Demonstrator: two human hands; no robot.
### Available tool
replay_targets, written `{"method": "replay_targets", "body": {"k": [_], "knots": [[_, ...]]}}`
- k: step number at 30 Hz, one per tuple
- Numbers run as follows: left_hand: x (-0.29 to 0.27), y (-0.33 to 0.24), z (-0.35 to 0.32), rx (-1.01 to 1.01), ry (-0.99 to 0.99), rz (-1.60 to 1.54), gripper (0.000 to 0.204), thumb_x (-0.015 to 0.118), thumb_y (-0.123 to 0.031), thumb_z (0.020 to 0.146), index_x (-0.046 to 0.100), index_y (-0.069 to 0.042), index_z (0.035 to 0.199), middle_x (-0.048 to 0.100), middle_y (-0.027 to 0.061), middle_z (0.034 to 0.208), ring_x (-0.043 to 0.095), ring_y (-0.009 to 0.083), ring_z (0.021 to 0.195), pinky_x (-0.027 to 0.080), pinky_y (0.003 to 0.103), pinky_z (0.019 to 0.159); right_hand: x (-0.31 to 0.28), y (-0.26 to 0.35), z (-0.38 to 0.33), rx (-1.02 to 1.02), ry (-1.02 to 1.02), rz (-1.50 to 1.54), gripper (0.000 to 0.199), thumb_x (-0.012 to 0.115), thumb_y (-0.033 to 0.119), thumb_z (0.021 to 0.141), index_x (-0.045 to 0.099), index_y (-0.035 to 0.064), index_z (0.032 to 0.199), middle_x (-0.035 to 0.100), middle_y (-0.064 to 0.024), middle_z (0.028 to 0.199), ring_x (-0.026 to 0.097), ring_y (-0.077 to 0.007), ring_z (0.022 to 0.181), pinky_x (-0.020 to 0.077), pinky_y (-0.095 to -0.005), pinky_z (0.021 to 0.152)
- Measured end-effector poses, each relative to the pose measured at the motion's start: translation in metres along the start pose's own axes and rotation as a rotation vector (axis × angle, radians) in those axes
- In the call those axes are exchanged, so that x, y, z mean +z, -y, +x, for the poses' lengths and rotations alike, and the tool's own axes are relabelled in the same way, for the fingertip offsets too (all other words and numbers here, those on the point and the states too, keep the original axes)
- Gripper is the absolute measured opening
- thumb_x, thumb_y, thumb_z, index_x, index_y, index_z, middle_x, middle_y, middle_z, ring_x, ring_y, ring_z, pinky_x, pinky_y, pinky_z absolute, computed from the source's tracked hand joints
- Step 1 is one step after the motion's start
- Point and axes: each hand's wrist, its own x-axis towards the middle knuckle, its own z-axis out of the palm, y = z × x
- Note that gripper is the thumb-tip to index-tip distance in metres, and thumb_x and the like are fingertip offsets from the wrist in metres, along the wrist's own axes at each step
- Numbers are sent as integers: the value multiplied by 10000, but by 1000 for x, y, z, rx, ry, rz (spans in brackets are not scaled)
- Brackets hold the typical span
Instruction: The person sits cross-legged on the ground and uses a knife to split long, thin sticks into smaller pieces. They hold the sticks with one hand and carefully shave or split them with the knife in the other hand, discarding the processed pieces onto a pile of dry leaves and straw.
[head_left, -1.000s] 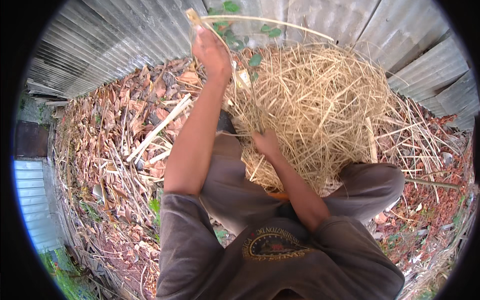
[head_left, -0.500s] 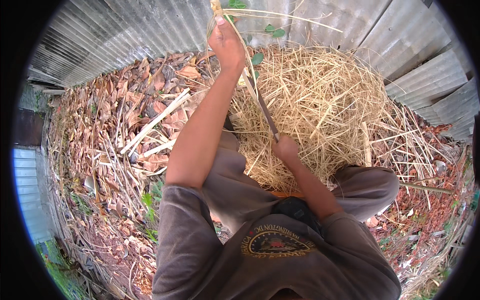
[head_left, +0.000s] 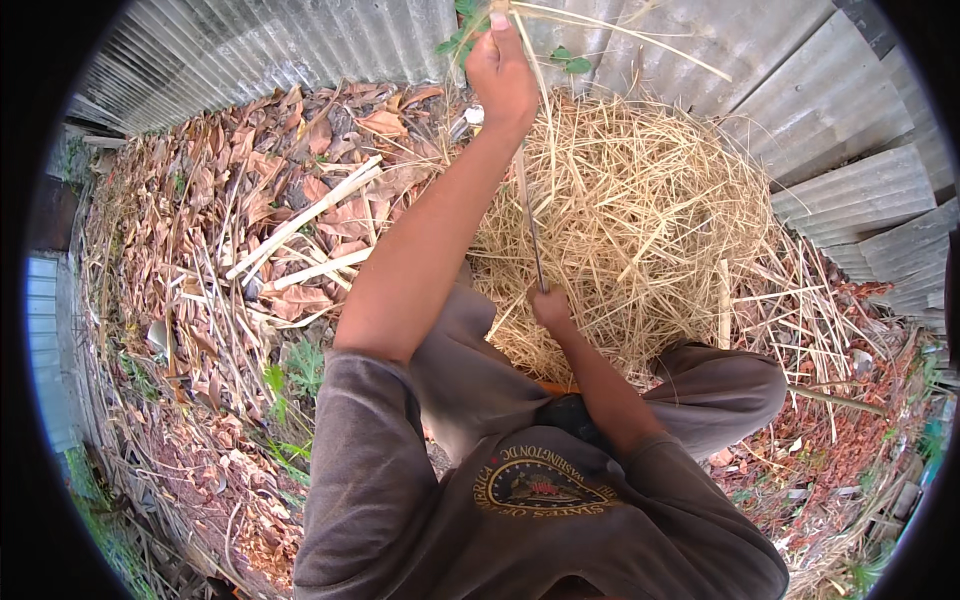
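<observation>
Head view: left hand [head_left: 503,72] raised high, grip clamped on the top of a long thin pale straw stalk [head_left: 528,215]; right hand [head_left: 551,308] pinches its lower end, stretching it taut (likely to straighten it) above the big heap of dry yellow straw [head_left: 650,220] by the grey corrugated metal fence [head_left: 300,40].

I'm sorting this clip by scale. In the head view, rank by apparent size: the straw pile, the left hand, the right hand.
1. straw pile, by far the largest.
2. left hand.
3. right hand.
The left hand is raised nearer the camera, so the hands' order is unsure.
</observation>
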Motion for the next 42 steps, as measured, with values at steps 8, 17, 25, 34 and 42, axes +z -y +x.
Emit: {"method": "replay_targets", "body": {"k": [8,17,25,34,42], "knots": [[-19,2,11,106,-47,-39,451,403,-363,1026,400,-83,672,357,-67,571,309,42,549,271,256,485,-30,41,-5,232,250,369,235,615,223,864,549,46,724,486,-38,500,514,-140,429,443,-294,426],[-14,-2,5,75,2,-31,470,407,-367,1024,409,-75,657,356,-71,567,301,42,542,268,257,473,-26,23,-6,87,79,32,359,629,288,886,509,38,658,494,-37,508,485,-142,388,403,-303,364],[-21,2,8,127,-25,-4,474,420,-347,1021,408,-45,656,348,-44,555,307,63,549,283,283,478,-73,145,-36,158,207,806,313,623,226,888,422,108,679,372,5,462,373,-95,386,303,-266,345],[-12,5,5,99,21,32,471,419,-349,1021,400,-40,665,361,-34,569,318,69,554,293,288,487,4,-24,-12,-125,-68,-155,262,579,183,862,473,39,671,442,-36,471,462,-127,450,337,-297,420],[-10,2,6,147,3,-15,468,424,-341,1022,373,-58,653,333,-44,580,299,65,560,288,279,489,-60,55,-27,559,717,1555,285,573,183,885,435,104,648,371,-9,447,389,-145,359,300,-299,326]]}}
